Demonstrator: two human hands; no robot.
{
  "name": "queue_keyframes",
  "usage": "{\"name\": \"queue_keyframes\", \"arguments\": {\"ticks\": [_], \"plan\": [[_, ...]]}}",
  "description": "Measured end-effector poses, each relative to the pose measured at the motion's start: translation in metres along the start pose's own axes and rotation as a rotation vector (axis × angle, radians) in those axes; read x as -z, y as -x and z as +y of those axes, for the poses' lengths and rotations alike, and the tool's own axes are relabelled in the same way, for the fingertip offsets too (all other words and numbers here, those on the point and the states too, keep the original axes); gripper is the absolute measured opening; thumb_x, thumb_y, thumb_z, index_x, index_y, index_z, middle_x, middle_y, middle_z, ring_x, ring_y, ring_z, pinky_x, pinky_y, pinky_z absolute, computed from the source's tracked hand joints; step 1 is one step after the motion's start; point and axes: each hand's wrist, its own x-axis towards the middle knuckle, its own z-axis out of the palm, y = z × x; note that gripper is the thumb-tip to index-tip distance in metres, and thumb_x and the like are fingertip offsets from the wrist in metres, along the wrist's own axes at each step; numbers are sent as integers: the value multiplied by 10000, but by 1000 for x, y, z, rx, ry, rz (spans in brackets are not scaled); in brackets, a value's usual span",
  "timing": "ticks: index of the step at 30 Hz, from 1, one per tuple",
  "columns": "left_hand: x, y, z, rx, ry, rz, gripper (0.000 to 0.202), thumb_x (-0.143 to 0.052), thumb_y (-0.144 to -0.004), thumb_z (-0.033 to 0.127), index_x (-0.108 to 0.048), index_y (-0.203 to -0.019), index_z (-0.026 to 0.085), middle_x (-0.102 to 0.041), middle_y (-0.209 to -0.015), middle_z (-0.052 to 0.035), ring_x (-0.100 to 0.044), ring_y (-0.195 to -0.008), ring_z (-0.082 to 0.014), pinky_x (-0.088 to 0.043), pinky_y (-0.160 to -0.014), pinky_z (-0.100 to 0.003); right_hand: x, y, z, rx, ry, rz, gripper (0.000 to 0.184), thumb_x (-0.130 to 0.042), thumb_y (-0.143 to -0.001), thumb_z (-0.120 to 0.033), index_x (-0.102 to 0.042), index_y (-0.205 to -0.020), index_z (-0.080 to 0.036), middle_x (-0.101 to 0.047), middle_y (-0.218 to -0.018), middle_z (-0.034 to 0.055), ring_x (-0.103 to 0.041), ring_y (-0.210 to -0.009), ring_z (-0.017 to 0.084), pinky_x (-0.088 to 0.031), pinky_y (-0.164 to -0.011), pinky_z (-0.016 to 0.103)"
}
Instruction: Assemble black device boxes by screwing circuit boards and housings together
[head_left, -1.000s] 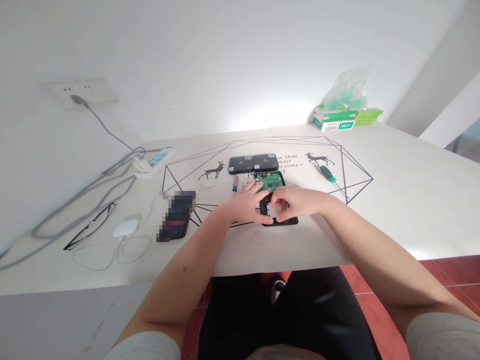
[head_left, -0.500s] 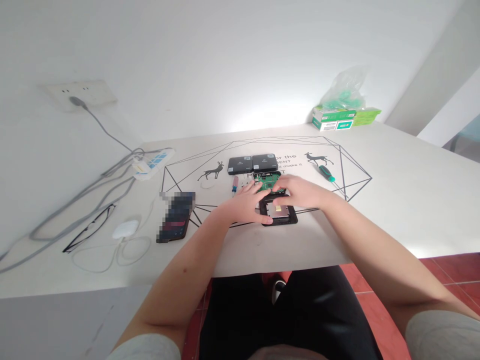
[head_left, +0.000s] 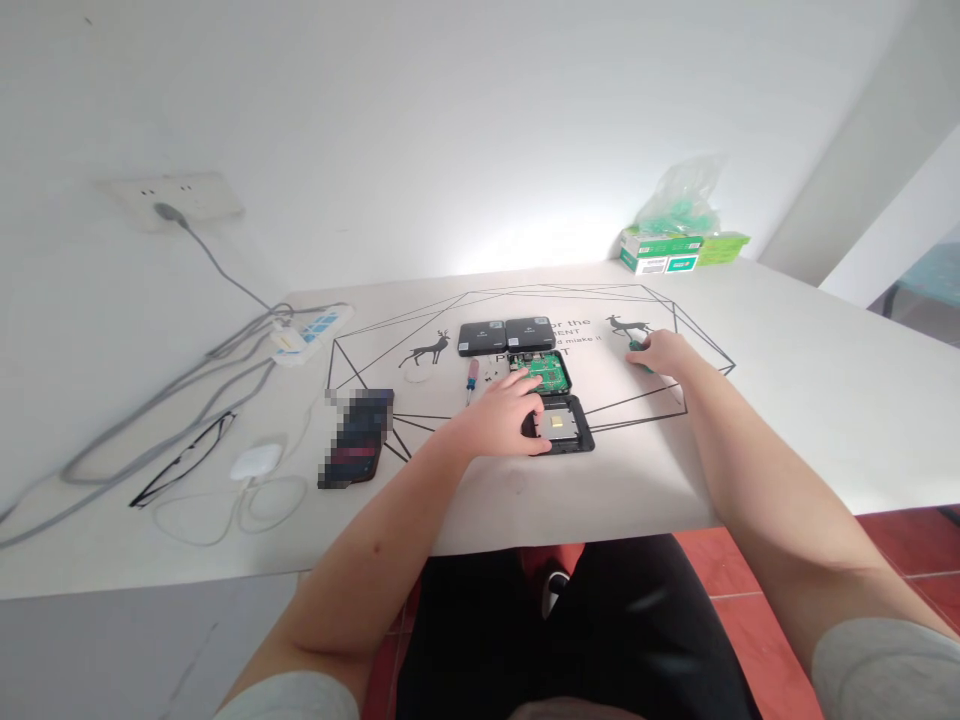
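Observation:
My left hand (head_left: 504, 415) rests with its fingers spread over the left side of an opened black box. Its fingertips reach onto the green circuit board (head_left: 553, 371) in the box's shell, and the thumb lies on the near black cover (head_left: 583, 432), which carries a silver plate with a yellowish pad. Off to the right, my right hand (head_left: 667, 354) has its fingers closed around the green handle of a screwdriver (head_left: 640, 357) lying on the table; part of the handle is covered by the fingers.
Two closed black boxes (head_left: 482, 337) sit side by side behind the board. A smaller screwdriver (head_left: 472, 376) and tiny screws (head_left: 491, 377) lie to its left. Further left are a phone (head_left: 358, 440), glasses (head_left: 184, 460), a white case (head_left: 256, 461) and a power strip (head_left: 315, 333). Green-white boxes (head_left: 660, 250) stand at the back.
My right hand has left the circuit board and moved right to the green screwdriver, which it now grips. My left hand stays at the board and cover.

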Motion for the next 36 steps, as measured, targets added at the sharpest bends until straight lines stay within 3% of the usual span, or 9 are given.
{"name": "queue_keyframes", "arguments": {"ticks": [2, 6, 11, 13, 16, 21, 24, 27, 36], "plan": [[1, -1, -1, 37, -21, -17, 394, -843, -866, 564, -715, -1028, 228, -407, -1738, -135, -173, -1676, -399, -308, -1299, -550, -5, 7, -13, -1, -232, -27, 332, -834, -804, -422, -606, -678, -216, -563, -613, 27, -530, -647, 190, -405, -616, 351], [-1, -2, -5, 41, -37, -1, 403, -833, -858, 598, -728, -996, 234, -519, -1652, -123, -241, -1649, -424, -365, -1261, -540, -16, 33, -51, 144, -1051, -203, 458, -912, -704, -541, -597, -771, -216, -556, -650, -16, -432, -546, 99, -361, -483, 265], [-1, 0, -11, 10, -27, 3, 453, -828, -837, 645, -755, -1043, 248, -537, -1629, -109, -262, -1634, -437, -367, -1256, -542, -29, 59, -86, 236, -1446, -173, 457, -920, -730, -512, -595, -882, -229, -696, -806, 23, -663, -690, 134, -590, -640, 269], [3, 2, -14, 19, -31, 0, 527, -810, -842, 677, -754, -1137, 243, -501, -1664, -108, -292, -1621, -438, -362, -1262, -529, -34, 63, -92, 243, -1473, -104, 494, -939, -707, -501, -573, -915, -244, -712, -847, 13, -717, -764, 151, -632, -755, 298], [12, 2, -19, 32, -14, 95, 486, -679, -950, 642, -732, -1230, 248, -618, -1546, -95, -536, -1459, -373, -436, -1211, -471, -43, 66, -96, 297, -1442, -33, 564, -958, -667, -532, -542, -934, -260, -702, -881, -12, -744, -828, 167, -636, -893, 363], [17, -2, -33, 306, -192, 412, 360, -460, -1055, 293, -652, -1350, 219, -687, -1374, -133, -603, -1334, -326, -474, -1160, -474, -62, 71, -103, 417, -1184, -106, 615, -870, -705, -651, -531, -1061, -281, -722, -975, 17, -740, -923, 231, -609, -973, 472], [12, -3, -40, 472, -292, 351, 364, -500, -1008, 209, -645, -1342, 194, -641, -1391, -187, -499, -1442, -387, -469, -1159, -540, -70, 74, -107, 484, -996, -105, 596, -797, -760, -684, -529, -1106, -279, -727, -1155, 73, -716, -1015, 256, -598, -975, 487], [5, -3, -41, 518, -309, 260, 351, -563, -1005, 282, -650, -1335, 202, -608, -1429, -203, -403, -1510, -438, -449, -1175, -585, -73, 77, -108, 543, -935, -91, 544, -751, -805, -667, -526, -1100, -269, -704, -1242, 100, -698, -1091, 262, -575, -1025, 486], [-5, -10, -36, 516, -347, 261, 345, -531, -1034, 330, -658, -1308, 161, -647, -1357, -219, -480, -1434, -425, -512, -1119, -549, -76, 74, -109, 538, -989, -135, 517, -775, -777, -567, -518, -1103, -259, -688, -1166, 79, -689, -977, 229, -581, -990, 459]]}}
